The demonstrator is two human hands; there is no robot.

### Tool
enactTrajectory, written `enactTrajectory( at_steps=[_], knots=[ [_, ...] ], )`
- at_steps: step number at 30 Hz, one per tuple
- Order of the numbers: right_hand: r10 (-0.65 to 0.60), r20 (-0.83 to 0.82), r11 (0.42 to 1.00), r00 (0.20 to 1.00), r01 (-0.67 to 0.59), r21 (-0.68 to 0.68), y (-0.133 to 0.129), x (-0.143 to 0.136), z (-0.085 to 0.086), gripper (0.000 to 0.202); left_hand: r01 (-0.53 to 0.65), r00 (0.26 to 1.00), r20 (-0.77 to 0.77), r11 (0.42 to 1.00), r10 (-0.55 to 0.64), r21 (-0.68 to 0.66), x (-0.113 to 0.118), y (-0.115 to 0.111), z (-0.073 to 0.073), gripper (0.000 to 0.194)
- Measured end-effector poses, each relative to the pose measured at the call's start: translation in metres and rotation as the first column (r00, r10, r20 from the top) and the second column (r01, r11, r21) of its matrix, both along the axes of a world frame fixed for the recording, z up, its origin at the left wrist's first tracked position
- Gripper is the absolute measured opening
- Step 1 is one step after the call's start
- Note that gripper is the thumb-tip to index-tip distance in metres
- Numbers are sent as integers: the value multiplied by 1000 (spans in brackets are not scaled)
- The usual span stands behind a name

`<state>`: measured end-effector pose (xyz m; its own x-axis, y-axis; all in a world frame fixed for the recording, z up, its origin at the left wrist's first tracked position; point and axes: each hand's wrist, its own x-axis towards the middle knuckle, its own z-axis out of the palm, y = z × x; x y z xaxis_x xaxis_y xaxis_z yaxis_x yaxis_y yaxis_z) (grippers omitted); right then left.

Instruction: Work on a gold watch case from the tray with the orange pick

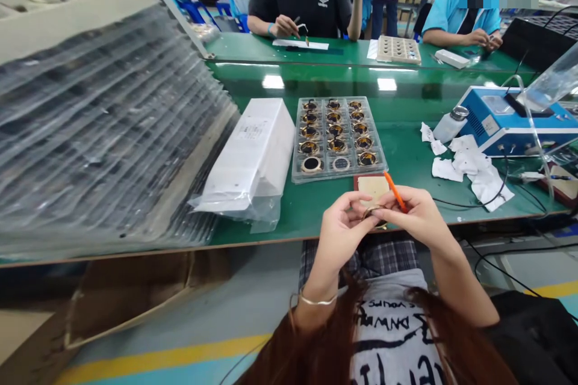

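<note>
Both hands at the near edge of the green bench, working a small ring-shaped part with an orange tool.

Left hand (pixel 344 225) pinches a gold-coloured ring part (pixel 372 212) between thumb and fingertips, just above the bench edge; the ring seems to lie roughly flat, though fingers hide most of it. Right hand (pixel 418 216) has its fingers closed round an orange stick tool (pixel 395 191), long axis slanting up and to the left, away from the person, lower end at the ring. Just behind the hands, a small tan pad (pixel 372 185). Beyond it, a clear blister tray (pixel 338 137) of round gold-rimmed parts. Left of the tray a bagged white box (pixel 253 156); to the right crumpled white wipes (pixel 469 171) and a blue machine (pixel 508 120).
</note>
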<state>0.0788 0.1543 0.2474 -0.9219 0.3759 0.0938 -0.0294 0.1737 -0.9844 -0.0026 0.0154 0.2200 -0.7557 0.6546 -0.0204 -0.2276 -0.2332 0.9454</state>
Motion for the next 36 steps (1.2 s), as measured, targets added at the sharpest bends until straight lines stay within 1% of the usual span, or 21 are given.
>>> enactTrajectory(
  at_steps=[4,7,9,10,11,12,14,15,16,19,20,21,22,23,24,25,26,27,29,34,36],
  knots=[
    [106,51,990,993,-101,-100,22,4,-5,35,-44,966,-254,999,45,9,-11,3,-3,12],
    [115,106,978,988,-94,-187,33,8,-12,46,43,984,-178,996,-29,74,-15,5,1,16],
    [59,133,995,989,-48,-87,40,8,-18,51,65,996,-72,993,-59,94,-16,7,1,24],
    [-14,128,999,992,8,43,46,7,-22,50,54,998,-25,995,-52,89,-16,7,1,27],
    [-125,121,970,985,95,225,52,4,-26,48,35,999,17,996,-36,78,-16,8,-1,31],
    [-254,106,889,961,189,417,60,1,-31,44,14,999,51,998,-17,61,-16,8,-3,33],
    [-466,72,662,882,293,690,75,-6,-41,37,-26,996,90,999,23,31,-15,9,-6,36],
    [-532,73,584,844,303,753,81,-10,-45,35,-48,994,97,999,45,24,-15,10,-8,40],
    [-575,85,543,814,303,783,85,-12,-48,34,-68,993,101,998,65,20,-14,10,-9,45],
    [-626,14,489,779,379,786,79,-10,-46,30,-109,989,103,994,107,13,-11,10,-8,62],
    [-607,-38,506,794,422,752,72,-7,-42,30,-110,990,95,994,108,10,-10,10,-6,64],
    [-554,-75,578,829,448,682,62,-3,-37,29,-105,992,76,994,104,7,-8,10,-5,62],
    [-465,-84,705,881,426,568,52,1,-32,28,-100,994,44,995,100,7,-7,9,-3,59],
    [-336,-64,851,940,332,406,42,4,-27,29,-96,995,-1,995,96,7,-5,7,-1,56],
    [-182,-26,961,983,184,207,33,7,-23,30,-91,994,-57,996,92,7,-4,5,1,52],
    [-34,5,999,999,34,-2,26,9,-20,32,-85,989,-118,996,85,3,-3,3,4,49],
    [85,22,978,996,-79,-191,20,10,-19,33,-74,981,-179,997,72,-8,-1,1,6,46],
    [169,24,928,985,-151,-341,16,11,-19,35,-58,971,-235,998,51,-25,-1,-1,8,43],
    [255,0,833,967,-220,-507,14,10,-23,36,-22,942,-337,997,-5,-75,-1,-5,14,39],
    [326,-54,739,944,-291,-607,23,7,-33,39,-4,813,-574,984,-102,-179,-15,-1,26,30],
    [296,-55,684,954,-252,-685,24,6,-34,40,59,827,-539,979,-156,-193,-22,8,27,24]
  ],
)
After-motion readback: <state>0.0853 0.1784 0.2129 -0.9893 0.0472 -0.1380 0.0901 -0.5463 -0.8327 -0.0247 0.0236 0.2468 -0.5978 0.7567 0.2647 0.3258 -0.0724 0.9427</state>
